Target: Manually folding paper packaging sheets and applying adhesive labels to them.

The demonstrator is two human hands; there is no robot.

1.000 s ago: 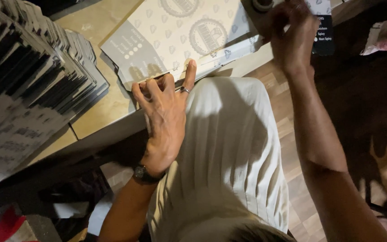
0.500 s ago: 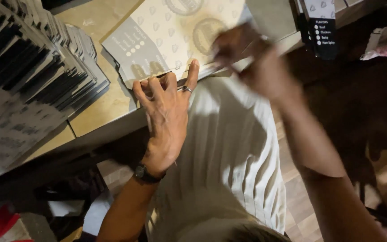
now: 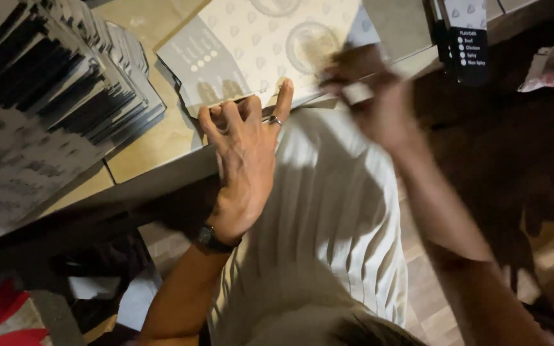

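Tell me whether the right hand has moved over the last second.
Yes. The right hand has come in from the far right edge of the flat printed carton toward the left hand, which stays pressed on the carton's near edge.

A flat carton blank (image 3: 258,48), pale beige with grey drops and round marks, lies on the table edge at top centre. At left stands a big stack (image 3: 40,96) of similar blanks, black and grey. At top right a narrow black label (image 3: 469,45) hangs with white dots.
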